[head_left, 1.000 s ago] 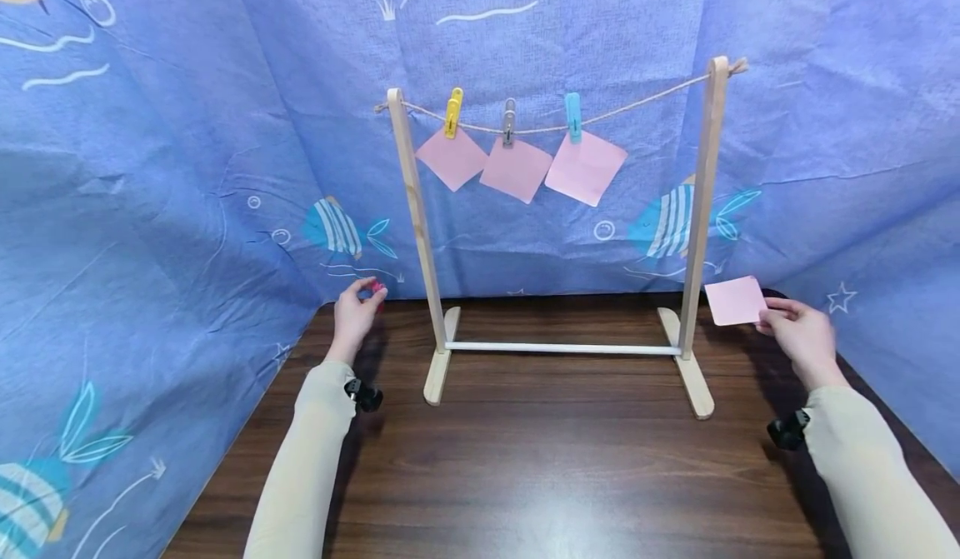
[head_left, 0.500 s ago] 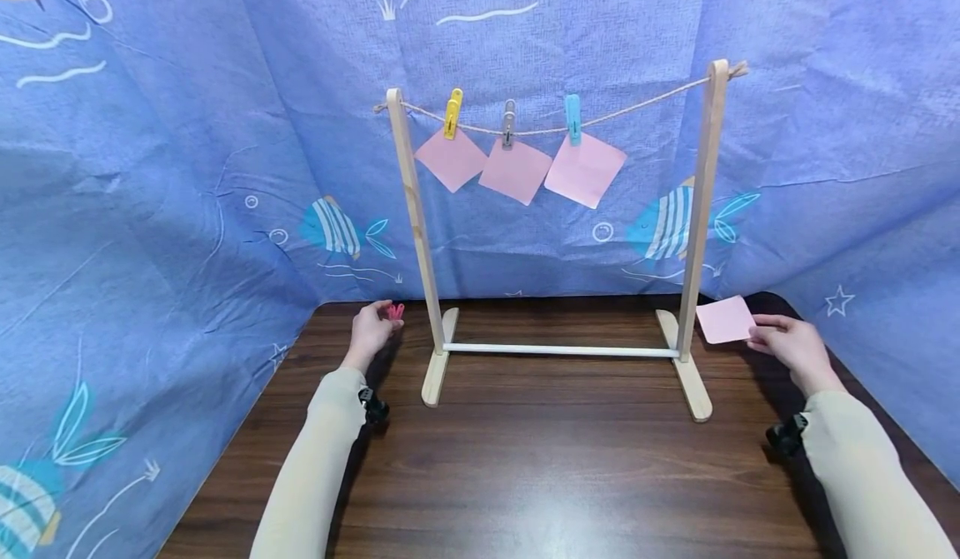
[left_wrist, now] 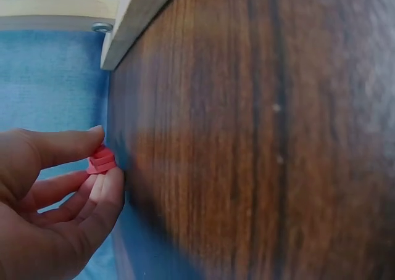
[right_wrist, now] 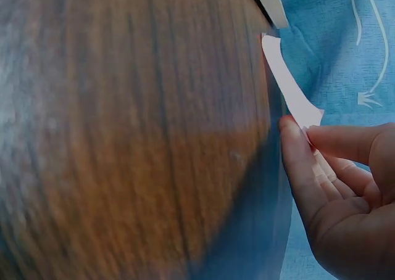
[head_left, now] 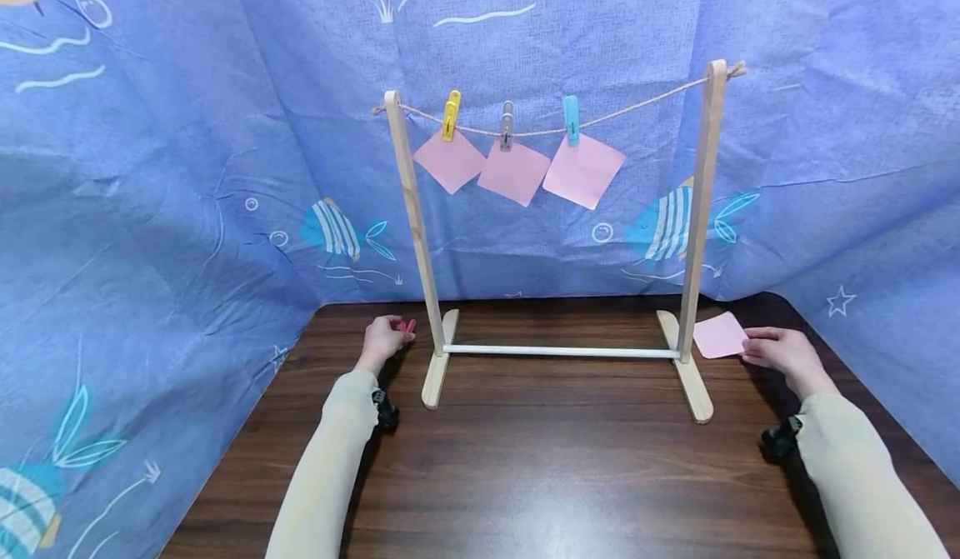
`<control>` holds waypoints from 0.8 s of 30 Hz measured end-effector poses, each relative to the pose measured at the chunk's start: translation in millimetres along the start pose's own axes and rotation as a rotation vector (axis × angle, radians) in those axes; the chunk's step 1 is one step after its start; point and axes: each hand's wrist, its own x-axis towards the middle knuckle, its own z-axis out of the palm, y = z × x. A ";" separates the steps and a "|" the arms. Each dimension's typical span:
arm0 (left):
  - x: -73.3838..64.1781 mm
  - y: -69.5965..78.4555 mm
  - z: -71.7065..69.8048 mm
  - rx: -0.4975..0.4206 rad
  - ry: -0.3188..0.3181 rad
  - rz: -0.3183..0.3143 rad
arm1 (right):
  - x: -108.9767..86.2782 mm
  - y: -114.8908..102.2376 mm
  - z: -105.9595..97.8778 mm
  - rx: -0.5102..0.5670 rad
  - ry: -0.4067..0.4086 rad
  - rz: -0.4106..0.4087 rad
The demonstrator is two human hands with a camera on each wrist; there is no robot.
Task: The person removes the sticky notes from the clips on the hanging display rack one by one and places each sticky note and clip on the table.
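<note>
My left hand [head_left: 383, 342] pinches a red clothespin [head_left: 407, 326] low beside the left post of the wooden stand. In the left wrist view, the clothespin [left_wrist: 102, 161] sits between thumb and fingertips. At the right, my right hand [head_left: 787, 356] pinches a pink paper square [head_left: 720, 336] by its right edge, next to the right post. The right wrist view has this paper [right_wrist: 290, 82] nearly edge-on, slightly bent. Three pink squares hang from the string, held by a yellow clothespin [head_left: 450, 117], a grey clothespin [head_left: 506, 126] and a blue clothespin [head_left: 572, 121].
The wooden stand's right post [head_left: 702, 209] and left post [head_left: 414, 217] rise from flat feet, joined by a white bar [head_left: 562, 351]. A string [head_left: 645, 105] sags between their tops. A blue printed cloth [head_left: 525, 251] hangs behind the dark wooden table [head_left: 540, 459].
My left hand has moved down and right toward the left post with the red clothespin. My right hand has lowered and shifted slightly left with the pink paper.
</note>
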 end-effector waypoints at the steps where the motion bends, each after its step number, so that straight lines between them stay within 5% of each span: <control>1: 0.0 -1.0 0.7 0.004 -0.002 -0.006 | 0.0 0.7 0.2 0.009 -0.019 0.003; 14: 4.8 -5.9 3.9 -0.080 -0.024 -0.052 | 5.9 2.3 -1.7 -0.017 -0.111 0.116; 24: 5.1 -5.0 1.4 -0.048 -0.031 -0.055 | 10.1 2.1 -1.1 -0.002 -0.142 0.140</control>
